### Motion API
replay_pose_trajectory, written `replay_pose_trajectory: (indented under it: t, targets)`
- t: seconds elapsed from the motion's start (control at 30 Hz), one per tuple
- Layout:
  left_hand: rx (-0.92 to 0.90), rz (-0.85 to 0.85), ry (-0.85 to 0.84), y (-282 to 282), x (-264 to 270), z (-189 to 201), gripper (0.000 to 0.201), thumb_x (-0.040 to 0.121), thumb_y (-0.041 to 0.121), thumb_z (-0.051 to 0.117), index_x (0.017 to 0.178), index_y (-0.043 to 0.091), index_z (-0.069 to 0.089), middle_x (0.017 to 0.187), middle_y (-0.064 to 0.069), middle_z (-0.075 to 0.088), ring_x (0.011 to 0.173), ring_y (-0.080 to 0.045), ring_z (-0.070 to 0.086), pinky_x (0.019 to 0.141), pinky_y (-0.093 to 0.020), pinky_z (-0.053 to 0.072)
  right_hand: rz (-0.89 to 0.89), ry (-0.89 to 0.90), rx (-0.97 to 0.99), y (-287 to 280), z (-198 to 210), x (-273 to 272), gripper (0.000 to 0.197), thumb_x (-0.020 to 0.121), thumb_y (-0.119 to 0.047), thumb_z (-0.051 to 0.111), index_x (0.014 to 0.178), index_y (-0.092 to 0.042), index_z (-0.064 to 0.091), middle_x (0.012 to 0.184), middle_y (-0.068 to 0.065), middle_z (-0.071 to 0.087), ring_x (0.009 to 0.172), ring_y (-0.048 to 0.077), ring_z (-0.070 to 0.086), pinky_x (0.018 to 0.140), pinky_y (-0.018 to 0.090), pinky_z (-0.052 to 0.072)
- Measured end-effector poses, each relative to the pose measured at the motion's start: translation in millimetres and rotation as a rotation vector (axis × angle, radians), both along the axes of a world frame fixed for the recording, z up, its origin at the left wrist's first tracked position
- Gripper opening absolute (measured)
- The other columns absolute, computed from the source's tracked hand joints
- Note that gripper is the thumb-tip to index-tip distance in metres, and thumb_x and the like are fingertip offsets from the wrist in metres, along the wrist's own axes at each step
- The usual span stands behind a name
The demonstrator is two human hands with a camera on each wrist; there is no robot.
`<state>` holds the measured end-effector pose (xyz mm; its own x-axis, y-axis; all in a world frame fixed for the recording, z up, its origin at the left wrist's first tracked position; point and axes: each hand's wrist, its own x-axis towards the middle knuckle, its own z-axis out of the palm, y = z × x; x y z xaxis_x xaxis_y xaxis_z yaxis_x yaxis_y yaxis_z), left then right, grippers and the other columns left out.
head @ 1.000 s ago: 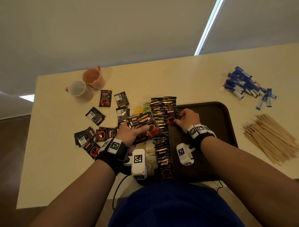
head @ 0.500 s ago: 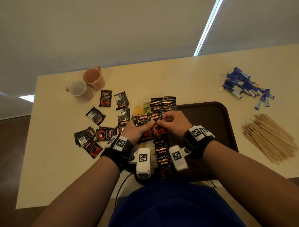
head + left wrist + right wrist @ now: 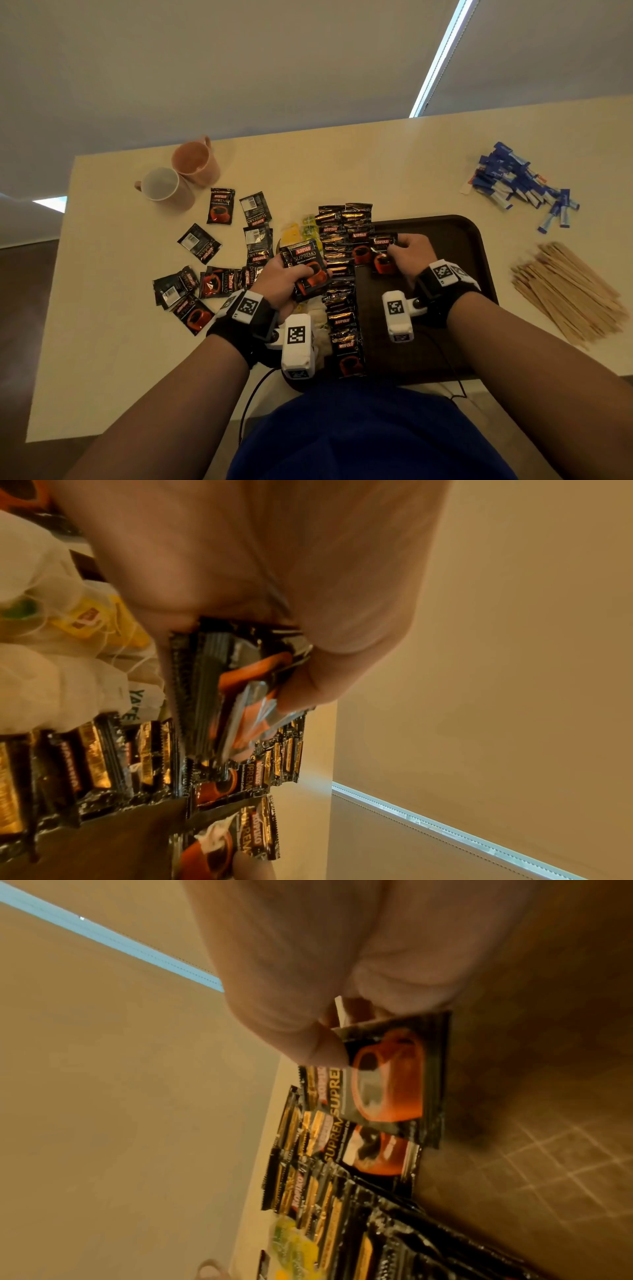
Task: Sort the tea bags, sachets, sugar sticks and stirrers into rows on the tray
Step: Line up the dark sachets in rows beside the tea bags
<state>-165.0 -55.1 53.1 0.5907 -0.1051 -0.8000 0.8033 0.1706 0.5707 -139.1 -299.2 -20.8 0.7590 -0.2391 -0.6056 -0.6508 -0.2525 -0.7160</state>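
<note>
A dark brown tray (image 3: 455, 236) lies in front of me on a beige table. My left hand (image 3: 286, 279) grips a small stack of black coffee sachets (image 3: 306, 270) (image 3: 236, 696) above the tray's left part. My right hand (image 3: 406, 253) pinches one coffee sachet (image 3: 383, 255) (image 3: 394, 1074) just above the tray, beside a row of overlapping sachets (image 3: 342, 284) that runs down the tray. Tea bags (image 3: 317, 313) (image 3: 51, 653) lie left of that row, partly hidden by my left hand. Blue sugar sticks (image 3: 520, 186) and wooden stirrers (image 3: 568, 291) sit on the table to the right.
Loose coffee sachets (image 3: 209, 274) are scattered on the table left of the tray. Two mugs (image 3: 181, 174) stand at the back left. Yellow and green tea tags (image 3: 301, 228) lie at the tray's far left corner. The tray's right half (image 3: 445, 284) is bare.
My right hand met the left at the held stack, took one sachet from it and moved right, down to the tray. My left hand stayed with the stack.
</note>
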Motion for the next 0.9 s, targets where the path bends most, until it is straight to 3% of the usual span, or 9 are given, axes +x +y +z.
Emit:
replay_pose_trajectory:
  t: [0.07, 0.13, 0.27, 0.33, 0.43, 0.6, 0.73, 0.9]
  targets:
    - [0.019, -0.004, 0.003, 0.0, 0.4, 0.4, 0.028, 0.093, -0.008, 0.054, 0.115, 0.009, 0.053, 0.119, -0.021, 0.067, 0.107, -0.039, 0.067, 0.089, -0.052, 0.056, 0.072, -0.022, -0.047, 2.1, -0.7, 0.0, 0.020, 0.090, -0.004, 0.064, 0.093, -0.021, 0.074, 0.091, 0.000, 0.073, 0.089, 0.018, 0.070, 0.089, 0.040, 0.057]
    - [0.024, -0.003, -0.003, 0.9, 0.8, 0.9, 0.024, 0.094, -0.009, 0.053, 0.111, 0.009, 0.053, 0.110, -0.019, 0.070, 0.093, -0.032, 0.071, 0.078, -0.045, 0.059, 0.133, -0.041, -0.097, 3.8, -2.1, 0.6, 0.017, 0.089, -0.007, 0.068, 0.102, -0.016, 0.074, 0.090, -0.004, 0.071, 0.088, 0.012, 0.068, 0.086, 0.032, 0.055]
    - [0.033, 0.006, -0.007, 3.1, 1.9, 0.5, 0.022, 0.094, -0.011, 0.053, 0.102, 0.010, 0.051, 0.101, -0.017, 0.069, 0.072, -0.025, 0.074, 0.059, -0.038, 0.061, 0.185, -0.040, -0.235, 6.3, -7.4, 4.0, 0.019, 0.085, -0.017, 0.075, 0.104, -0.016, 0.074, 0.093, -0.003, 0.071, 0.091, 0.015, 0.067, 0.083, 0.029, 0.052]
    - [0.026, 0.010, -0.002, 3.7, 1.6, 1.7, 0.023, 0.094, -0.011, 0.053, 0.104, 0.009, 0.051, 0.104, -0.019, 0.068, 0.079, -0.028, 0.075, 0.063, -0.041, 0.061, 0.174, -0.031, -0.288, 8.0, -9.5, 7.1, 0.021, 0.085, -0.020, 0.076, 0.105, -0.015, 0.072, 0.090, -0.004, 0.069, 0.091, 0.015, 0.065, 0.081, 0.027, 0.050]
    - [0.037, 0.007, 0.011, 5.1, 2.4, 1.1, 0.023, 0.093, -0.009, 0.055, 0.106, 0.010, 0.052, 0.116, -0.022, 0.065, 0.101, -0.039, 0.067, 0.079, -0.050, 0.057, 0.163, -0.061, -0.328, 10.6, -5.3, 11.1, 0.021, 0.083, -0.017, 0.078, 0.103, -0.014, 0.070, 0.081, -0.007, 0.063, 0.081, 0.010, 0.061, 0.086, 0.028, 0.052]
    - [0.071, 0.001, 0.020, 7.1, 1.9, 0.4, 0.023, 0.091, -0.007, 0.060, 0.106, 0.009, 0.053, 0.118, -0.024, 0.065, 0.106, -0.042, 0.066, 0.095, -0.062, 0.050, 0.202, -0.118, -0.367, 14.8, -4.3, 15.9, 0.020, 0.080, -0.017, 0.081, 0.094, -0.015, 0.067, 0.076, -0.007, 0.063, 0.071, 0.005, 0.059, 0.082, 0.028, 0.054]
    - [0.061, 0.016, 0.014, 6.3, 1.8, 0.5, 0.022, 0.092, -0.008, 0.058, 0.103, 0.009, 0.052, 0.110, -0.020, 0.066, 0.097, -0.037, 0.068, 0.086, -0.055, 0.056, 0.198, -0.122, -0.347, 14.4, -3.2, 14.6, 0.022, 0.080, -0.018, 0.081, 0.096, -0.015, 0.066, 0.077, -0.007, 0.064, 0.071, 0.003, 0.059, 0.080, 0.026, 0.053]
    - [0.053, 0.007, 0.007, 5.3, 1.5, 2.9, 0.022, 0.092, -0.007, 0.058, 0.105, 0.009, 0.052, 0.112, -0.021, 0.066, 0.095, -0.036, 0.069, 0.078, -0.048, 0.058, 0.204, -0.128, -0.345, 10.7, -4.1, 10.6, 0.021, 0.080, -0.018, 0.081, 0.095, -0.017, 0.065, 0.079, -0.006, 0.066, 0.073, 0.004, 0.061, 0.081, 0.027, 0.054]
